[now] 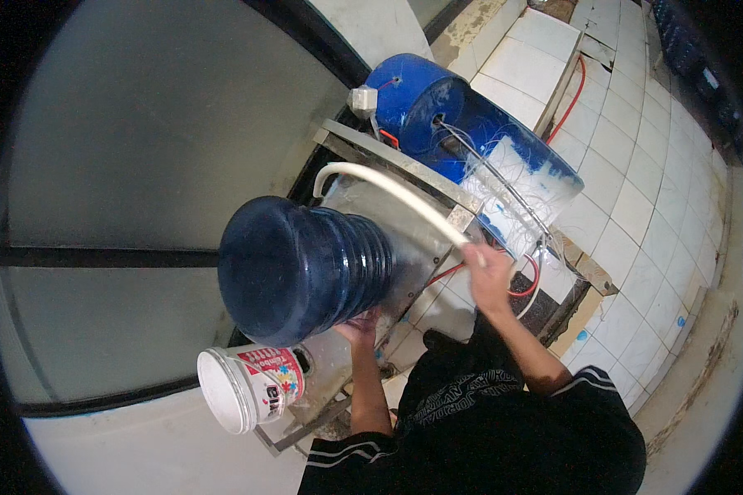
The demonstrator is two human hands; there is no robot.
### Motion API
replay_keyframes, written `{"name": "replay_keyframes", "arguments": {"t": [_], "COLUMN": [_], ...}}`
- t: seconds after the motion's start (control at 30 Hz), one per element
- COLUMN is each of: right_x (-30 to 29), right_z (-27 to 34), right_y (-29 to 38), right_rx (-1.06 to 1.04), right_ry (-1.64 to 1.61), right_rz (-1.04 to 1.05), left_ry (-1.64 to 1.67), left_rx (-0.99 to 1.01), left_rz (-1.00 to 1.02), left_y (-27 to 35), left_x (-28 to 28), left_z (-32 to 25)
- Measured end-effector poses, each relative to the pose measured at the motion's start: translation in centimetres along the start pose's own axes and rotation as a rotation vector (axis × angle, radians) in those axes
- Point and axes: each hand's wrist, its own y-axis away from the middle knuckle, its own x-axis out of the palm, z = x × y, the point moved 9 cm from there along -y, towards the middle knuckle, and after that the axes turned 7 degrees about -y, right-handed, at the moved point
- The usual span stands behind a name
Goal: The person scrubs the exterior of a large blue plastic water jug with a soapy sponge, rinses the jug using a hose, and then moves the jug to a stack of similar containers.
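A large blue plastic water jug (309, 269) with a ribbed body is over the steel table (421, 247), its round base facing the window side and its neck hidden. My left hand (360, 327) is against the near side of the jug, fingers partly hidden beneath it. My right hand (489, 278) grips a cream-coloured hose (402, 195). From that hand the hose arcs over the table and bends down at its far edge, past the jug. A short stub of hose shows at my fingers.
A white bucket (226, 390) with a printed label stands left of the jug. To the right, a cut-open blue barrel (421, 99) contains a metal rod (495, 173) and tangled clear strands. A red hose (573, 99) crosses the tiled floor (638, 204). Frosted window panes (161, 136) border the left.
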Motion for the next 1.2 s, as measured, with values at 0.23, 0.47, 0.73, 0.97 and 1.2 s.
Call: {"name": "replay_keyframes", "arguments": {"t": [0.23, 0.47, 0.73, 0.97, 1.2], "right_x": [12.1, 19.9, 22.2, 17.3, 5.1], "right_z": [-8.1, -16.2, 0.5, 2.0, 2.5], "right_y": [-2.9, -4.5, -3.0, 0.2, 6.0], "right_rx": [0.039, -0.004, -0.123, -0.024, 0.004], "right_ry": [0.274, 0.529, -0.062, -0.25, -0.584], "right_rz": [0.121, 0.166, 0.399, 0.211, -0.131], "left_ry": [0.155, -0.165, -0.039, -0.23, -0.489], "left_rx": [-0.224, 0.28, 0.431, 0.637, 0.984], "left_rz": [-0.191, -0.168, 0.016, 0.389, 0.848], "left_y": [1.8, 3.9, 1.7, 1.8, 17.6], "left_x": [-5.9, -9.6, -2.6, 2.6, 15.7], "left_z": [1.5, -12.8, -23.1, -23.6, -28.0]}}
